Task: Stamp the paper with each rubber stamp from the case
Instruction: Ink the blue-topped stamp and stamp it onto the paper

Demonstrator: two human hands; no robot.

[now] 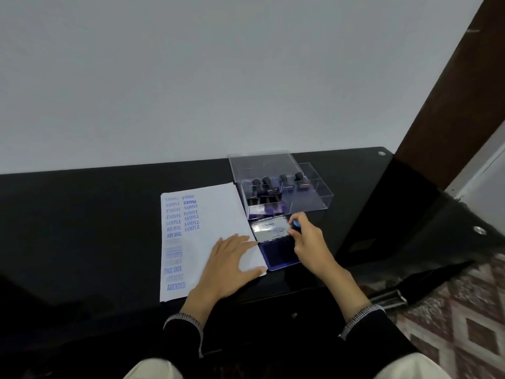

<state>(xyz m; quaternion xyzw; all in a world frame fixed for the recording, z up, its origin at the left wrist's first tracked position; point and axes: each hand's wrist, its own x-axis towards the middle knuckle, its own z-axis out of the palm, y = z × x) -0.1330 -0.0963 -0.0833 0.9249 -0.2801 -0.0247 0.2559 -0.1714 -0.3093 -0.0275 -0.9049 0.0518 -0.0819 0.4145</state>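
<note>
Left hand [232,262] flat on paper [216,214]; right hand [308,242] grips stamp [295,225] over ink pad [278,253]. Inking step; next, press on bare paper.

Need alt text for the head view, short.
A person's right hand holds a blue-topped stamp over an open ink pad on a black table. The left hand lies flat on a paper marked with blue imprints. A clear case of stamps stands behind the pad.
</note>
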